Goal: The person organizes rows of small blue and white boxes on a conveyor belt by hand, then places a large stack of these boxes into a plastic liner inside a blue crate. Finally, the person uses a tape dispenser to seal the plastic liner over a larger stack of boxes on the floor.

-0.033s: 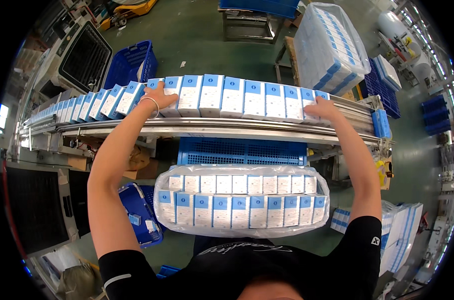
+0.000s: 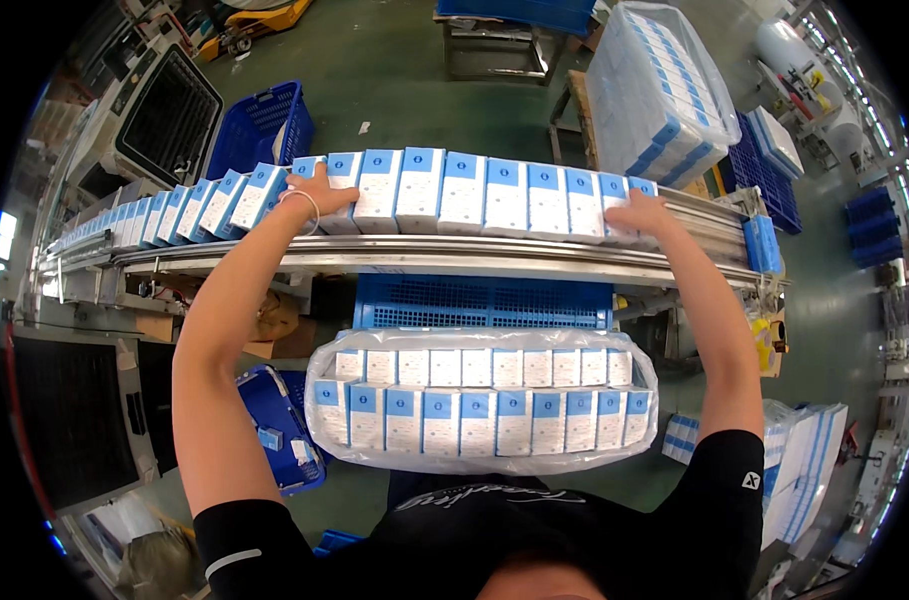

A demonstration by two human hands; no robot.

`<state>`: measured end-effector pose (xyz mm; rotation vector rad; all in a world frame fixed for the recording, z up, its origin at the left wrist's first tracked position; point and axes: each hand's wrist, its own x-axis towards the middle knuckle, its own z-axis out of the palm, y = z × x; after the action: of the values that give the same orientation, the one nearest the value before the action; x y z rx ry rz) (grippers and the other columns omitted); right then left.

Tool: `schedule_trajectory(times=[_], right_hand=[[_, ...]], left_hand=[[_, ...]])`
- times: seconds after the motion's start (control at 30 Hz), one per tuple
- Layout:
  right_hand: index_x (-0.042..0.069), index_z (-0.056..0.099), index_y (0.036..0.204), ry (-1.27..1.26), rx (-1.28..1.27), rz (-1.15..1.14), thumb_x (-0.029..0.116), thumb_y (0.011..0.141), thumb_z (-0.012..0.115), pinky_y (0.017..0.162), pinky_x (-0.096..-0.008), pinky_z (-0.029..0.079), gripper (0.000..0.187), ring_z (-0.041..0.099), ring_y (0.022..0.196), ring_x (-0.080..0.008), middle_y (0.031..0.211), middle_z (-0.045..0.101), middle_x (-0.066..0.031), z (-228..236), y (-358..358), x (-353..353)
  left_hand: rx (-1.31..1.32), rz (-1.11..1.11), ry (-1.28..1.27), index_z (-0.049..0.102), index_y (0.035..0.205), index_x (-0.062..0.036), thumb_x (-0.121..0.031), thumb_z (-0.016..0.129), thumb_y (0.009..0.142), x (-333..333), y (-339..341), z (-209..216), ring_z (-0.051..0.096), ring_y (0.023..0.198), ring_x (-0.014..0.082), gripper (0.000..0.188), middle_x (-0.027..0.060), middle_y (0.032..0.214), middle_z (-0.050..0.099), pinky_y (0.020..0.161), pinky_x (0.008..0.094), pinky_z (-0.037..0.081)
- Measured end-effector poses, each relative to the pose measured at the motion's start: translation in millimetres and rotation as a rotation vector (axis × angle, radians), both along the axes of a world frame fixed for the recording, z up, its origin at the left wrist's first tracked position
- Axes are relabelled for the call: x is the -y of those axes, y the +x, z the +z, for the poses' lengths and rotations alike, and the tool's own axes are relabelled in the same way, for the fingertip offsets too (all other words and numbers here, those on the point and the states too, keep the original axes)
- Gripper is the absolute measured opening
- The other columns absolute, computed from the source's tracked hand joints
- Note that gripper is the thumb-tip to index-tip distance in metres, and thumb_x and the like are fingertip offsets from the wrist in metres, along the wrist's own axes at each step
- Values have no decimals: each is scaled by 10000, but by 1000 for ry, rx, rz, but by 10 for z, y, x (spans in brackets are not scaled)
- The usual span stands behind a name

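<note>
A row of upright white-and-blue cartons [image 2: 421,190] stands side by side on a metal conveyor [image 2: 454,255] in front of me. My left hand [image 2: 317,196] grips the row toward its left, fingers over a carton's top and thumb along a front face. At the row's right end, my right hand [image 2: 637,213] has its thumb on the front of a carton, its other fingers partly hidden behind. Between the two hands the cartons stand pressed close together. Closer to my body, a clear plastic bag [image 2: 319,440] holds two rows of similar cartons.
More cartons [image 2: 179,212] lean along the conveyor at the left. A blue crate [image 2: 474,300] lies beneath the conveyor's near edge. Blue baskets [image 2: 274,120] stand at the far left and lower left. A large bagged stack of cartons [image 2: 654,100] stands at the far right.
</note>
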<state>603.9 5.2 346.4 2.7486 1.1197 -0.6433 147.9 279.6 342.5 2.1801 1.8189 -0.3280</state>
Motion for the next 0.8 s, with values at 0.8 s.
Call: schedule_trajectory(times=[0.8], right_hand=[[-7,495,1180,1021,184,-103,319,630,740,997,-425,332,685,411,1166,-354,1255,376,-226,459,-671,1515]], left_hand=[[655,-270,650,454,1230,50,-306,745,663,1476,-272,552,380,1200,444,731,314,1283,362,999,462,340]])
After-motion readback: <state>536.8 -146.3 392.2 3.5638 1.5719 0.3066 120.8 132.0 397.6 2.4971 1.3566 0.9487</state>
